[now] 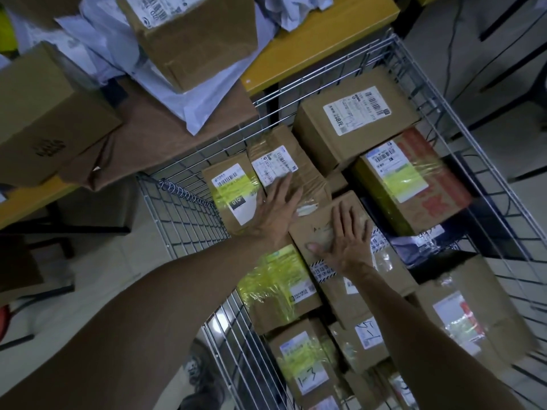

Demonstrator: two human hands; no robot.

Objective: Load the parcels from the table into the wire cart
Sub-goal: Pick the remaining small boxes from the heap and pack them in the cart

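Parcels [334, 137] of stiff cardboard are packed closely in the wire cart [183, 208]; more are left on the table [310, 45], far left. The left hand [276, 207] is laid flat, fingers spread, on a taped parcel [307, 170]; the right hand [350, 242] is pressed flat on a plain box [313, 229]. Slick tape is judged slippery, so opposite edges are best gripped. "010", "1-3" and "5-1" can be read.

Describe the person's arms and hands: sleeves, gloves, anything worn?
Both bare. The left hand and right hand wear no gloves; no sleeve shows on either forearm up to the frame edge. No watch, band or strap at either wrist. No ring on the fingers that show, though the picture is slightly blurred.
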